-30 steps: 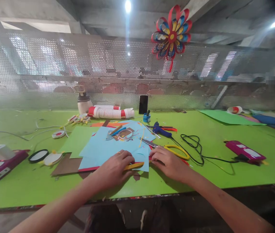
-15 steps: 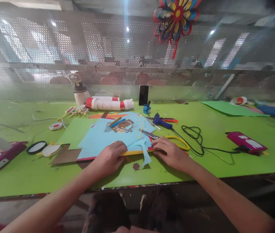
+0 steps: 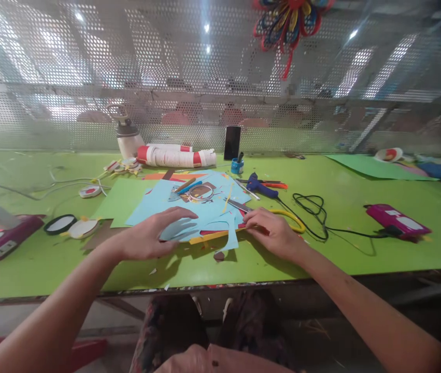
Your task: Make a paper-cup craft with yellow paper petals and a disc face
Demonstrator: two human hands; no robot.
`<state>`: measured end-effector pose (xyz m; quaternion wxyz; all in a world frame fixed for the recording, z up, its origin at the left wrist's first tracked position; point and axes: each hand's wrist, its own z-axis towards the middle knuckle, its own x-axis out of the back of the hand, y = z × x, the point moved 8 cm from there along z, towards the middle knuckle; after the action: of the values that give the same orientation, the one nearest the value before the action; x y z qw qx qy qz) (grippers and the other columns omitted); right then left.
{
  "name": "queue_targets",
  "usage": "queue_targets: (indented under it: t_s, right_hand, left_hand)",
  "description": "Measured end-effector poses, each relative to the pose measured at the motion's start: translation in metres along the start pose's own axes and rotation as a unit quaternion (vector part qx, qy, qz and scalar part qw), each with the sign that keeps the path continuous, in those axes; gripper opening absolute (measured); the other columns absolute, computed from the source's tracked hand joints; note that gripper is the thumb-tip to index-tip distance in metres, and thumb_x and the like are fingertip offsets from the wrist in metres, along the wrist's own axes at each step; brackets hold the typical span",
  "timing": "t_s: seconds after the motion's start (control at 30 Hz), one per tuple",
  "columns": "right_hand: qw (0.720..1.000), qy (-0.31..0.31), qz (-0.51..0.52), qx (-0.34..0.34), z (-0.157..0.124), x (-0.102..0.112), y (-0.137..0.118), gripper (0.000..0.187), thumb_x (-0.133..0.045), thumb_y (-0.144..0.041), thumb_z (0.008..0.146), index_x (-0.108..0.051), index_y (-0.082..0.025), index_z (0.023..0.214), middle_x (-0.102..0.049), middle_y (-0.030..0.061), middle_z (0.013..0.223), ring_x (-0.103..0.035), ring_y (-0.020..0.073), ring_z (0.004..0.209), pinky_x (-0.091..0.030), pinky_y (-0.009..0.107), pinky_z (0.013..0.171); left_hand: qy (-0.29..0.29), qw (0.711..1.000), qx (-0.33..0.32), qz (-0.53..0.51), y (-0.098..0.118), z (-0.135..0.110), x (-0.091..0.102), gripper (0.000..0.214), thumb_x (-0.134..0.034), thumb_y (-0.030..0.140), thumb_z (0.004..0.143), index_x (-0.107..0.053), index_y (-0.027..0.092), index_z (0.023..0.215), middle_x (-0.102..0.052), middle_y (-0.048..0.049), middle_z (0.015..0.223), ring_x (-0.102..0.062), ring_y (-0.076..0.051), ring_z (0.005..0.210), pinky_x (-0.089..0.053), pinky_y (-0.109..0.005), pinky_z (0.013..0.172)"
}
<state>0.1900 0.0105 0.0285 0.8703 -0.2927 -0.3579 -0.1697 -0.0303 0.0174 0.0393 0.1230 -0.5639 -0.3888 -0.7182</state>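
My left hand hovers over the near left edge of the light blue paper, fingers spread and holding nothing. My right hand pinches the right end of a yellow paper strip, whose left end is free. A curved blue paper scrap hangs over the strip. Just beyond my right hand lie scissors with yellow handles, partly hidden by the hand. A pencil-like brown stick, a blue pen and a clear ring rest on the blue paper.
A blue glue gun trails a black cord to a magenta power strip. Another power strip lies left. Stacked paper cups, a phone and a blue jar stand at the back.
My left hand has let go of the yellow strip's left side and moved left, its fingers opening. My right hand stays on the strip's right end. The view has tilted down slightly.
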Motion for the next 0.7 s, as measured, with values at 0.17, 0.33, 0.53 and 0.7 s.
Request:
queue_targets:
  t_s: [0.17, 0.33, 0.53, 0.7]
  right_hand:
    - [1.0, 0.018, 0.007, -0.011, -0.002, 0.0, 0.003, 0.007, -0.054, -0.015, 0.087, -0.059, -0.019, 0.086, -0.063, 0.0088, 0.094, -0.059, 0.0202, 0.094, -0.048, 0.037, 0.082]
    - [1.0, 0.022, 0.009, -0.006, -0.003, 0.001, 0.001, 0.006, -0.055, -0.015, 0.086, -0.059, -0.019, 0.083, -0.064, 0.0088, 0.094, -0.06, 0.0198, 0.092, -0.049, 0.037, 0.082]
    - [0.999, 0.018, 0.011, -0.025, -0.005, -0.001, 0.002, 0.007, -0.054, -0.016, 0.086, -0.058, -0.019, 0.081, -0.063, 0.0092, 0.098, -0.06, 0.0196, 0.092, -0.049, 0.037, 0.081]
    - [0.999, 0.024, -0.02, 0.001, -0.006, -0.001, -0.004, 0.008, -0.054, -0.012, 0.085, -0.057, -0.019, 0.082, -0.061, 0.0093, 0.098, -0.056, 0.0207, 0.095, -0.046, 0.04, 0.084]
  left_hand:
    - [-0.051, 0.998, 0.035, 0.02, -0.009, -0.002, 0.012, 0.06, -0.052, 0.02, 0.071, -0.044, 0.022, 0.13, -0.047, -0.0027, 0.139, -0.045, -0.025, 0.123, -0.037, -0.033, 0.102]
    - [-0.084, 0.995, 0.058, -0.011, -0.006, 0.005, 0.009, 0.054, -0.048, 0.03, 0.079, -0.044, 0.027, 0.133, -0.048, -0.0007, 0.139, -0.05, -0.024, 0.119, -0.042, -0.032, 0.097]
    - [-0.076, 0.996, 0.016, 0.05, -0.004, 0.035, -0.008, 0.059, -0.06, 0.033, 0.074, -0.047, 0.025, 0.131, -0.052, -0.0072, 0.133, -0.049, -0.026, 0.12, -0.037, -0.039, 0.1]
    - [-0.029, 0.993, -0.055, 0.096, 0.019, 0.048, -0.018, 0.044, -0.059, 0.025, 0.073, -0.055, 0.021, 0.117, -0.059, -0.0089, 0.112, -0.055, -0.024, 0.102, -0.042, -0.035, 0.088]
